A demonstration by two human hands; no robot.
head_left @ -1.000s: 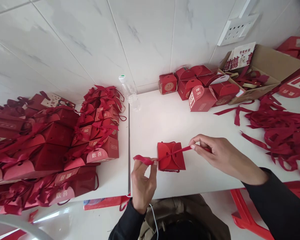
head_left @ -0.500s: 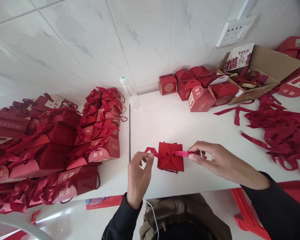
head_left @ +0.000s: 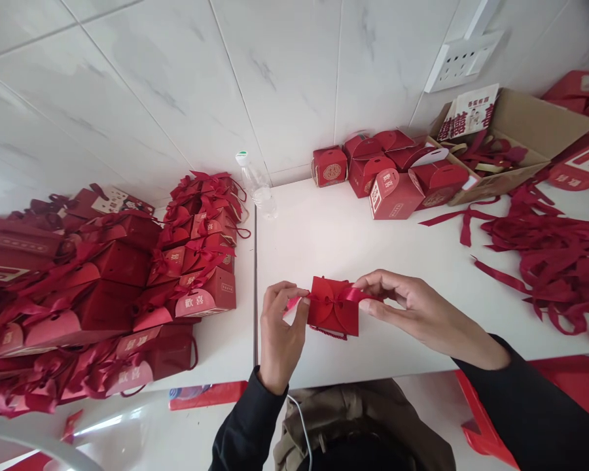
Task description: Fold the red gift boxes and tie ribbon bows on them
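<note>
A small red gift box (head_left: 334,313) with petal-shaped top flaps sits near the front edge of the white table (head_left: 334,229). A red ribbon (head_left: 341,296) runs across its top. My left hand (head_left: 281,330) pinches the ribbon's left end just beside the box. My right hand (head_left: 412,307) pinches the right end close to the box's top right corner. Both hands are closed on the ribbon and nearly touch the box.
Several finished ribboned red boxes (head_left: 127,281) are piled at the left. More red boxes (head_left: 387,173) stand at the back by a cardboard carton (head_left: 515,140). Loose red ribbons (head_left: 554,261) lie at the right. A clear bottle (head_left: 256,183) stands by the wall.
Both hands have drawn in toward the box, so the ribbon ends that were pulled out wide are now held short right beside it.
</note>
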